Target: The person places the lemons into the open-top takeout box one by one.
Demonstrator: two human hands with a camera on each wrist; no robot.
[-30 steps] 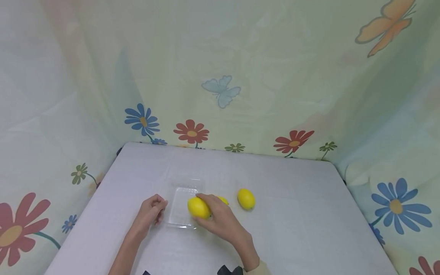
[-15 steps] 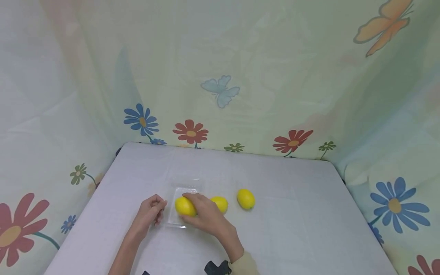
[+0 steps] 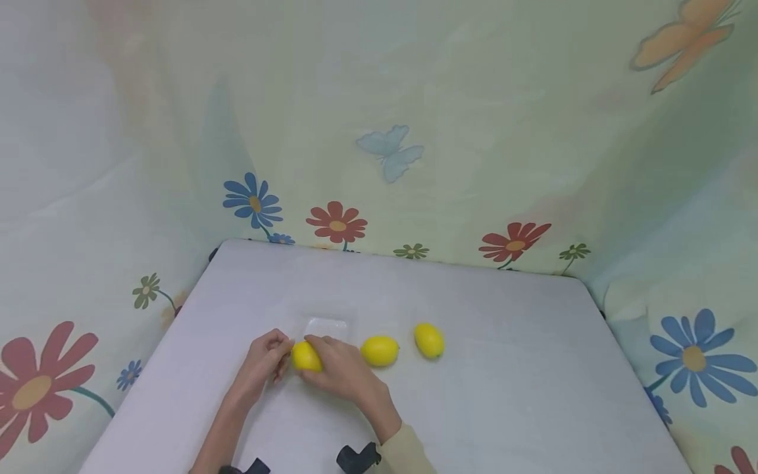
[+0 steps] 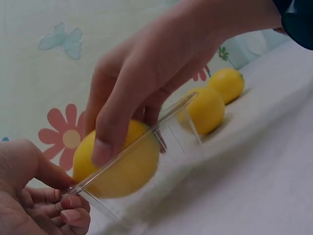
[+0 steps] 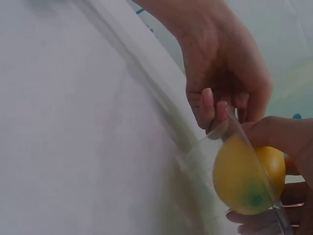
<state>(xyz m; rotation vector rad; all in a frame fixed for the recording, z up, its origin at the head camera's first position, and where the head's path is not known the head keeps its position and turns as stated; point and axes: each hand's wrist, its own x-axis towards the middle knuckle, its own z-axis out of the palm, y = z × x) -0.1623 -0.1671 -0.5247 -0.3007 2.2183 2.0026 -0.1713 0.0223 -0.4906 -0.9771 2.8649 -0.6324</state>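
Observation:
A lemon (image 3: 305, 357) sits in the grip of my right hand (image 3: 343, 372), fingers and thumb around it. It is partly down inside a clear plastic box (image 3: 327, 327), whose wall crosses in front of it in the left wrist view. My left hand (image 3: 260, 365) pinches the box's rim (image 4: 171, 113) at its left side, thumb against curled fingers. Part of the box is hidden behind my right hand in the head view. Whether the lemon touches the box's bottom, I cannot tell.
Two more lemons lie on the white-covered table (image 3: 503, 382) to the right of the box: one close by (image 3: 379, 351), the other lemon (image 3: 429, 340) farther right. A flowered cloth backdrop (image 3: 450, 131) rises behind the table's far edge and along both sides.
My right hand has carried the lemon leftward, from over the box's right side to its left part near my left hand. The nearer loose lemon has come into full sight. My left hand keeps its place.

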